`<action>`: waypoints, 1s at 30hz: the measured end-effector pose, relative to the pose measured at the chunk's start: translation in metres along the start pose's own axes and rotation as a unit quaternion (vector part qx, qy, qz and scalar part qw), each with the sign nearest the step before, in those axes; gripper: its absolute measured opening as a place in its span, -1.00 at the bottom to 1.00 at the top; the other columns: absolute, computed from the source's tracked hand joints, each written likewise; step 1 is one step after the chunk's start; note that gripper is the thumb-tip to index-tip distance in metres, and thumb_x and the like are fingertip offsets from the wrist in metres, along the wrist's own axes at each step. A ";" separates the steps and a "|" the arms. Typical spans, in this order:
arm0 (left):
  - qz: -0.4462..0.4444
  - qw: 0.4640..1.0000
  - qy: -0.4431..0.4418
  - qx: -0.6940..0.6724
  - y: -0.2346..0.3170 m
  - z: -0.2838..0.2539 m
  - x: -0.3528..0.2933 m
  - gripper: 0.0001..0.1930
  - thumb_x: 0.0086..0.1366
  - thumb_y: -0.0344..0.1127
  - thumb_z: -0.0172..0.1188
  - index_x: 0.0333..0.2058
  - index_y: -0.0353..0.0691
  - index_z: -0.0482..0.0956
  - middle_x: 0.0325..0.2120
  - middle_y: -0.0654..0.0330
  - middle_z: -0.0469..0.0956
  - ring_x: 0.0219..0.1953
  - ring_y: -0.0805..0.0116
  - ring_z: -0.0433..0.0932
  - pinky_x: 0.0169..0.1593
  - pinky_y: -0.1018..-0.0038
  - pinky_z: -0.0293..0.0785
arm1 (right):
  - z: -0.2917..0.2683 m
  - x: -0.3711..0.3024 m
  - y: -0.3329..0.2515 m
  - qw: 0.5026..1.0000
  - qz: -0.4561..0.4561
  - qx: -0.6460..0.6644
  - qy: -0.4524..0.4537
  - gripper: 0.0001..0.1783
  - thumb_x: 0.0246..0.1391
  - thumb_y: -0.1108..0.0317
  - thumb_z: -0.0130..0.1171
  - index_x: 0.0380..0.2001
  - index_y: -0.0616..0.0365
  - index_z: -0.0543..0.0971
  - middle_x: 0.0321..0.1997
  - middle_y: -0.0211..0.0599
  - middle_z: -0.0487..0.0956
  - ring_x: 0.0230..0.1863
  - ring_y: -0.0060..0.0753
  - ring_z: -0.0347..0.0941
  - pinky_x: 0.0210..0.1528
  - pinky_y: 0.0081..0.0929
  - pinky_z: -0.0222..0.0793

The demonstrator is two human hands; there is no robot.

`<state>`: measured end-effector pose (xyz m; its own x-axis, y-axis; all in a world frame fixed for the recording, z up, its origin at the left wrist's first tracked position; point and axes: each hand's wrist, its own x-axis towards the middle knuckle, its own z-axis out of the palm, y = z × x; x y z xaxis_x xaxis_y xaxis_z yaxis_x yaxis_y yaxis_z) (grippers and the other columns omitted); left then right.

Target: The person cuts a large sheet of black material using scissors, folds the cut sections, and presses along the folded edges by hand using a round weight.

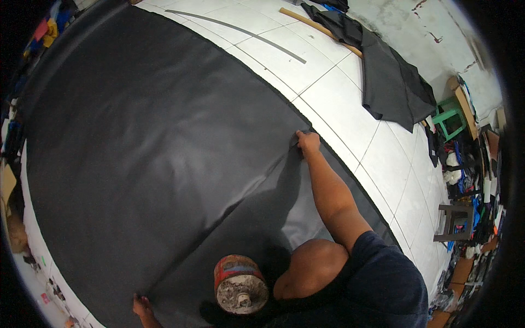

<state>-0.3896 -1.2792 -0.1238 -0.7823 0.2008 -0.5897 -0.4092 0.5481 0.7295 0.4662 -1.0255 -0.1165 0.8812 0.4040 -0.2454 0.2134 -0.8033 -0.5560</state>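
Note:
A wide sheet of black, leather-like material (136,136) is spread across the floor, with a raised crease or edge running diagonally over it between my two hands. My right hand (309,142) grips this line with closed fingers, near the sheet's right border. At the lower left, my left hand (143,306) pinches the other end of the same line; its wrist is cut off by the picture's lower rim. Close to my bare knee (311,268), a red can (240,284) with a grimy, pale end stands on the sheet.
White floor tiles (394,158) border the sheet. A thin grey strip (240,31) and a brown tube (317,27) lie beyond it, next to a crumpled black piece (394,82). At right are a green stool (451,120), a dark stool (455,221) and piled materials (465,270).

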 end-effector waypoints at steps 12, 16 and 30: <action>-0.052 0.999 0.012 -0.005 -0.005 -0.006 -0.001 -0.66 0.34 -0.44 0.13 0.04 -0.50 0.43 -0.12 -0.09 0.52 -0.23 0.19 0.57 -0.20 0.32 0.53 | -0.014 -0.007 -0.013 0.907 -0.315 -0.276 -0.034 -0.44 0.27 0.01 -0.08 0.24 0.05 0.36 0.35 -0.06 0.28 0.33 0.02 0.22 0.30 -0.06 0.19; 0.076 0.996 -0.022 0.040 0.004 -0.031 -0.011 -0.76 0.28 -0.38 0.24 -0.24 -0.51 0.52 -0.44 0.05 0.55 -0.45 0.27 0.55 -0.42 0.42 0.53 | -0.002 0.026 0.000 0.874 -0.422 -0.234 -0.056 -0.45 0.31 0.10 -0.09 0.19 0.30 0.39 0.26 0.10 0.37 0.32 0.03 0.23 0.38 -0.25 0.09; 0.072 0.995 0.047 -0.045 -0.004 0.006 -0.032 -0.54 0.12 -0.49 0.35 -0.15 -0.39 0.21 -0.49 -0.03 0.54 -0.61 0.26 0.56 -0.63 0.42 0.52 | 0.000 -0.247 -0.030 0.666 -0.702 -0.194 -0.161 -0.36 0.07 0.27 0.24 0.23 0.07 0.34 0.36 0.05 0.22 0.34 0.12 0.17 0.30 -0.01 0.13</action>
<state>-0.3607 -1.2830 -0.1096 -0.8747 0.1926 -0.4447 -0.3264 0.4441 0.8344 0.2417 -1.1011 -0.0391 -0.4256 0.8984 0.1086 0.8793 0.4389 -0.1851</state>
